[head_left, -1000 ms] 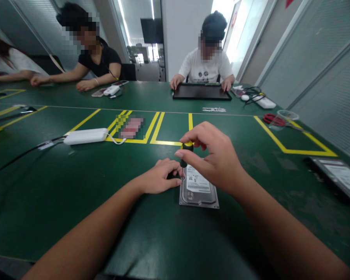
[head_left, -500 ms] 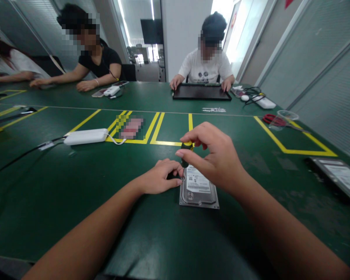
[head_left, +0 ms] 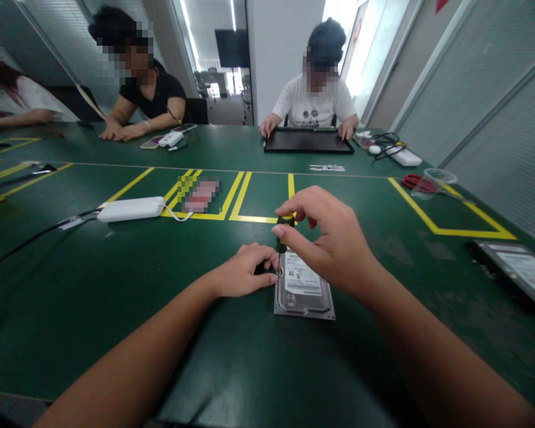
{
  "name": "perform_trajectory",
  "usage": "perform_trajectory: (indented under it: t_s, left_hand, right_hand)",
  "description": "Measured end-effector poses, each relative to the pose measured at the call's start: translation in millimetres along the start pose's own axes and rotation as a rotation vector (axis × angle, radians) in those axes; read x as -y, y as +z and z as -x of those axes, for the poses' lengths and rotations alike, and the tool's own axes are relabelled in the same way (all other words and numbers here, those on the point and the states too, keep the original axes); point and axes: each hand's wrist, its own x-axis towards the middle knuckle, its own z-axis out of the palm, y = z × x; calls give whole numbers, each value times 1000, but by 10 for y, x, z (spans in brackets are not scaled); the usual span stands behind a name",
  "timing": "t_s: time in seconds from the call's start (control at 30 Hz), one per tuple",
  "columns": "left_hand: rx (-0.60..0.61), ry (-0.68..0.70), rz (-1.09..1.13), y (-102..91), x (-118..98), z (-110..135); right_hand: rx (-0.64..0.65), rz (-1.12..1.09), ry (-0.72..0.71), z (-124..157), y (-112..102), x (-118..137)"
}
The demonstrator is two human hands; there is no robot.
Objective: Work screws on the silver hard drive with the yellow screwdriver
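Gripping screwdriver (head_left: 286,221) in right hand (head_left: 332,235), with thumb along the near side of the handle and index finger curled over by its top. Holding it roughly upright, handle up, shaft down toward left edge of hard drive (head_left: 304,276). Can't make out the tip, too small and partly hidden. Resting left hand (head_left: 244,273) just beside the drive, with fingers curled and thumb tip at its left edge, right by the shaft. Can't tell whether pinching the shaft or only touching the drive.

Drive location: flat on green table (head_left: 232,362), label up, partly covered by right hand, between both forearms.

At right edge of view: another hard drive (head_left: 524,270), label up, well apart from the hands. Farther back on the right: yellow tape (head_left: 472,233) with red cord (head_left: 417,183) and clear plastic lid (head_left: 441,175) near it.

To the left: white block (head_left: 131,208), with black cable (head_left: 33,238) on one side and white cord (head_left: 175,213) leading to pink thing (head_left: 204,195), blurred out.

Across the table: person in white shirt (head_left: 314,104), both hands on black panel (head_left: 310,141); person in black shirt (head_left: 158,89), hands close together on the tabletop.
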Motion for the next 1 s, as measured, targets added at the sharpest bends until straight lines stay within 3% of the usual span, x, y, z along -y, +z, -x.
perform_trajectory:
  t_s: [1.0]
  left_hand:
    - [-6,-43,49,-9,29,-16]
  right_hand:
    - [-42,-30,-3,3,3,21]
